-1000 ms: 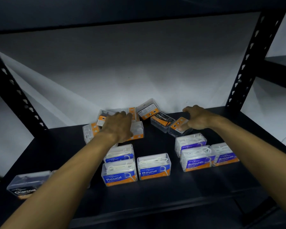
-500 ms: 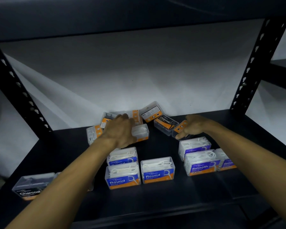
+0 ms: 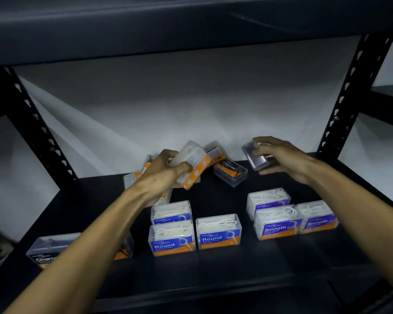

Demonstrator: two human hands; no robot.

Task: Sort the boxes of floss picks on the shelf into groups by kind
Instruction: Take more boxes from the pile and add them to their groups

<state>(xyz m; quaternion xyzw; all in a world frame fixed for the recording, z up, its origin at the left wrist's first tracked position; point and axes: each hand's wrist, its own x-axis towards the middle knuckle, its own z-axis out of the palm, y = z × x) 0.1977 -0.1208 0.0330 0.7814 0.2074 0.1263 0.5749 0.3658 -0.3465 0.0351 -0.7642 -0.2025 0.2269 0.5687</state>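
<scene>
The left hand (image 3: 159, 175) grips a clear box with white picks (image 3: 192, 165), lifted off the shelf (image 3: 213, 275), likely to read its kind. The right hand (image 3: 281, 159) holds a dark box (image 3: 254, 158) aloft. Sorted front groups read "Round" (image 3: 171, 237), "Smooth" (image 3: 276, 225) and "Charcoal" (image 3: 49, 251); another Charcoal box (image 3: 230, 169) waits behind.

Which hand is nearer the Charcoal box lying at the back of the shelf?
Right, narrowly. The Charcoal box lies between the hands. The right hand, holding a dark box, is just to its right; the left hand, holding a white box, sits farther to its left.
</scene>
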